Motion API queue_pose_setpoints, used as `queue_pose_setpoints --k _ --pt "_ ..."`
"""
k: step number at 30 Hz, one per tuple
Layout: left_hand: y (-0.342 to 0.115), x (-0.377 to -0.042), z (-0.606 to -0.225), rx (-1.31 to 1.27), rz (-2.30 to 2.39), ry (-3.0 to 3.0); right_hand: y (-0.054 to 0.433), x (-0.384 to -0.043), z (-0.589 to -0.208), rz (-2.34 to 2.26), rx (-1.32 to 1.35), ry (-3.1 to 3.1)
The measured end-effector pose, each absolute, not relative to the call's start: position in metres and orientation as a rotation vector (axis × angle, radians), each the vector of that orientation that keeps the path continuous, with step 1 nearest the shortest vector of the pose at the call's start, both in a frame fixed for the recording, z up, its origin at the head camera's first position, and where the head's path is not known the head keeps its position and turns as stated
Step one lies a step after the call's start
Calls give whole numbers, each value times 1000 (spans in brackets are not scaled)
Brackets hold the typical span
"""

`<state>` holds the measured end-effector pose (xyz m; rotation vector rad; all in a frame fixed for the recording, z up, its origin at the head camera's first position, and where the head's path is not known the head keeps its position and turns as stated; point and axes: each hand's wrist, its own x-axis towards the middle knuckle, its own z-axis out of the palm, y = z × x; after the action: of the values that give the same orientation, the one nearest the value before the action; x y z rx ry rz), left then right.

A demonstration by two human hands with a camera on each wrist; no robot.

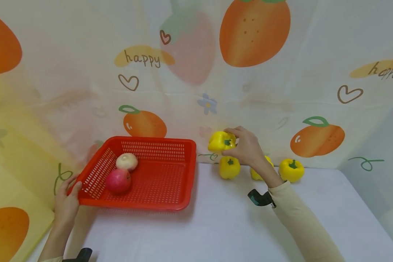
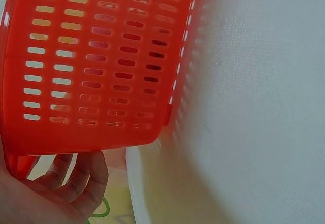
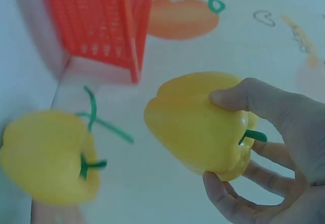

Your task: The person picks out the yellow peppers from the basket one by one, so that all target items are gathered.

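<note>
My left hand (image 1: 67,202) grips the rim of a red plastic basket (image 1: 137,204) at its near left corner. The left wrist view shows curled fingers (image 2: 96,181) against the end of the slotted basket wall (image 2: 106,137). Inside the basket lie a pinkish-red apple (image 1: 118,181) and a pale, round, onion-like vegetable (image 1: 127,161). My right hand (image 1: 247,145) holds a yellow bell pepper (image 1: 218,142) above the table, right of the basket. In the right wrist view, thumb and fingers pinch this pepper (image 3: 198,127) around its stem end.
Below the held pepper, another yellow pepper (image 1: 229,168) stands on the white table (image 1: 222,225). One more pepper (image 1: 256,174) is partly behind the right forearm, and a third (image 1: 291,170) sits farther right. A fruit-printed cloth (image 1: 183,98) hangs behind the table.
</note>
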<state>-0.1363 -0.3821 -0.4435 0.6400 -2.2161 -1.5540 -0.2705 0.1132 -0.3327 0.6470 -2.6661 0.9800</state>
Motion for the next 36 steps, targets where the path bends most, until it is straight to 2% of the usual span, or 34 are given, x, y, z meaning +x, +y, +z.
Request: queue_pose_setpoints --k 12,36 --pt "-378 -137 -444 644 -1617 -2174 192 -260 -333 912 439 -2691" --pt "-382 -134 -442 628 -1612 -2178 330 -250 -347 662 210 -2745"
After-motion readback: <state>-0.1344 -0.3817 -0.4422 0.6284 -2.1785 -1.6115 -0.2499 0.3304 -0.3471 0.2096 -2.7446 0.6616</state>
